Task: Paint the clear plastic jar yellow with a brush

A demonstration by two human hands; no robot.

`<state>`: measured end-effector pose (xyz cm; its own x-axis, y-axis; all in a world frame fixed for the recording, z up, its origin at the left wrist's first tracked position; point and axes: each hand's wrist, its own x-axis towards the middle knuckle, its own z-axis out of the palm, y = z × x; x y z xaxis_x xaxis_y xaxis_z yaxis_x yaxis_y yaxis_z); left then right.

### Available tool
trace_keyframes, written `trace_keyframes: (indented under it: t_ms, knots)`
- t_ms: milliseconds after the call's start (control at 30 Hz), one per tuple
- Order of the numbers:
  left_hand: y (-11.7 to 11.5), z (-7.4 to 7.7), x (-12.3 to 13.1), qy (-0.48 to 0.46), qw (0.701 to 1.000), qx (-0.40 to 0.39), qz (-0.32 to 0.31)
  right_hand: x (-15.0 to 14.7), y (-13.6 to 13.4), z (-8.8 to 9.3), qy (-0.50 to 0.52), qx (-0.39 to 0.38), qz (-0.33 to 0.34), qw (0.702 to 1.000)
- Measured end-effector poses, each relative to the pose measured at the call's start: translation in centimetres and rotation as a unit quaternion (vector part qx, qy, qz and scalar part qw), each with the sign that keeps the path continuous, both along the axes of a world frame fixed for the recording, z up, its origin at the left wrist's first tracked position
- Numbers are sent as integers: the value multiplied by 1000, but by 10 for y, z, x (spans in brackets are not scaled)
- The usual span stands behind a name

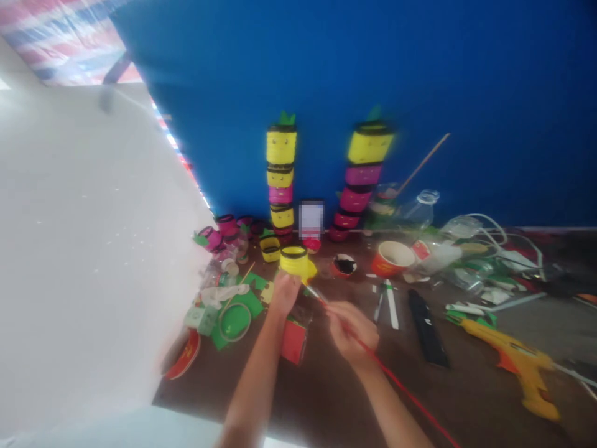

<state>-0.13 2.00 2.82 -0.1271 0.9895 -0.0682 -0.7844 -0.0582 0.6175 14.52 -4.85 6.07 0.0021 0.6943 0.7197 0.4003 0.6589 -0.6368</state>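
My left hand [286, 294] is closed on a small yellow painted cup [293, 261] with a black rim and a yellow piece sticking out at its right. Held in my right hand [353, 330] is a paintbrush [398, 384] with a long red handle. Its tip points up and left, close to the cup; blur hides whether they touch. Just beyond lies a small dish of black paint [345, 266]. Another yellow cup [269, 249] with black edges stands to the left of the held one.
Two stacks of painted cups, one upright [281, 177] and one leaning [357, 186], stand against the blue wall [326, 68]. To the right are a red paper bowl [394, 260], plastic bottles [420, 211], a black case [426, 330] and a yellow glue gun [517, 358]. A tape roll [234, 305] lies left.
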Motion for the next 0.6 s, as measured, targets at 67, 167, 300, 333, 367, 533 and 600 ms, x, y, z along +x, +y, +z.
trace_keyframes:
  t_ms: [67, 167, 300, 333, 367, 533, 600]
  knots:
    - [0, 0, 0, -1, 1000, -9, 4, 0, 0, -2, -1, 14, -15, 1000]
    - [1, 0, 0, 2, 1000, -13, 5, -1, 1, -7, -1, 27, -27, 999]
    - [1, 1, 0, 11, 1000, -21, 10, -2, 1, -11, 3, 35, -32, 999]
    - [1, 1, 0, 10, 1000, -17, 8, -2, 1, -11, 6, 34, -36, 999]
    - [0, 1, 0, 8, 1000, -12, 6, -2, 1, -10, 8, 32, -37, 999]
    - [-1, 2, 0, 7, 1000, -2, 5, -2, 1, -7, -3, 36, -18, 999]
    - [-1, 2, 0, 6, 1000, 6, 2, -2, 2, -7, 0, 39, -34, 999]
